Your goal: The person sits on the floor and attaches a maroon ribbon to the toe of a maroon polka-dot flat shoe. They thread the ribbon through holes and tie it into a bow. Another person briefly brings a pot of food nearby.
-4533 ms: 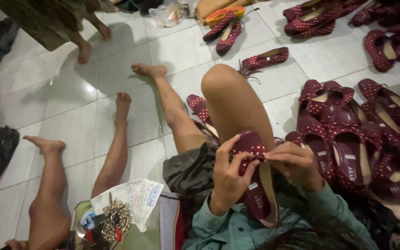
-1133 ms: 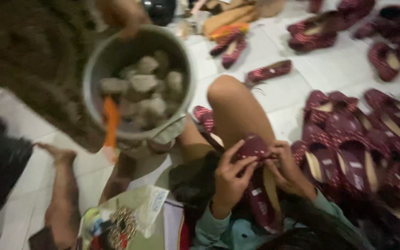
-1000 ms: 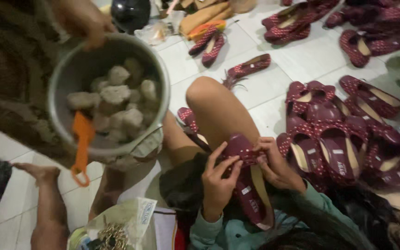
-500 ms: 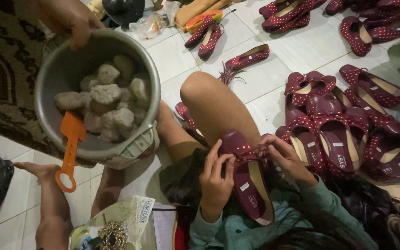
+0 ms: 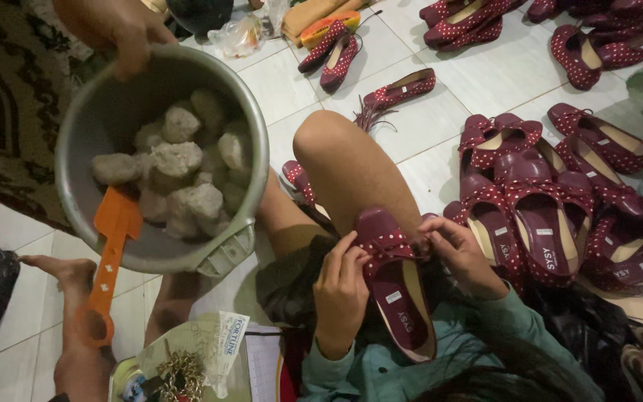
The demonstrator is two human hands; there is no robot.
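A maroon dotted flat shoe is held over the lap: its toe side is gripped by the left hand, while its bow is pinched by the right hand. Beyond, a metal pot of rough grey lumps is gripped at its rim by another person's hand.

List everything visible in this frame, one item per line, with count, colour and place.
shoe in hand: one, maroon with white dots, on the lap.
other shoes: many, same maroon, heaped at right and scattered on the tiles.
metal pot: one, grey, upper left, held by another person's hand.
lumps: several, pale grey, inside the pot.
orange spatula: one, hanging over the pot's rim.
bare feet: another person's, lower left.
left hand: on the shoe's bow.
right hand: pinching the bow.
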